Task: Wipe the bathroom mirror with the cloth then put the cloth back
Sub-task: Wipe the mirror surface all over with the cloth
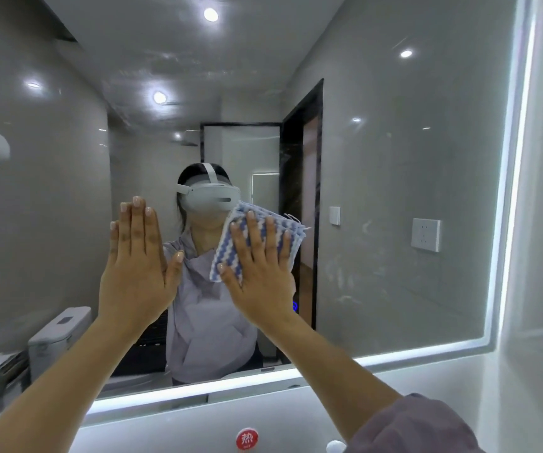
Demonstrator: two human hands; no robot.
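A: Head view. Where is the cloth?

B: The blue-and-white wavy-striped cloth lies flat against the large rectangular wall mirror with a glowing white edge, a little right of the middle of the glass. The right hand presses it there with straight, spread fingers pointing up and nothing curled round it.

A: Which way does it run?

B: Its long axis looks nearly upright, with the top leaning to the right. The wavy stripes cross it from side to side. The layered corners at its upper right stick out past the little finger.

A: And the other hand?

B: The left hand is open and holds nothing. Its fingers are straight, together and pointing up, with the thumb out to the right. It seems to lie flat on the glass, left of the cloth and apart from it.

A: What is hidden?

B: The palm covers the cloth's lower part, so I cannot tell its full outline. The grey-mauve sleeve is cut off at the near right. A round red sticker with a white character sits on the white surface below the mirror, at the picture's bottom edge. Faint smears show on the glass right of the cloth, and they are hard to make out.
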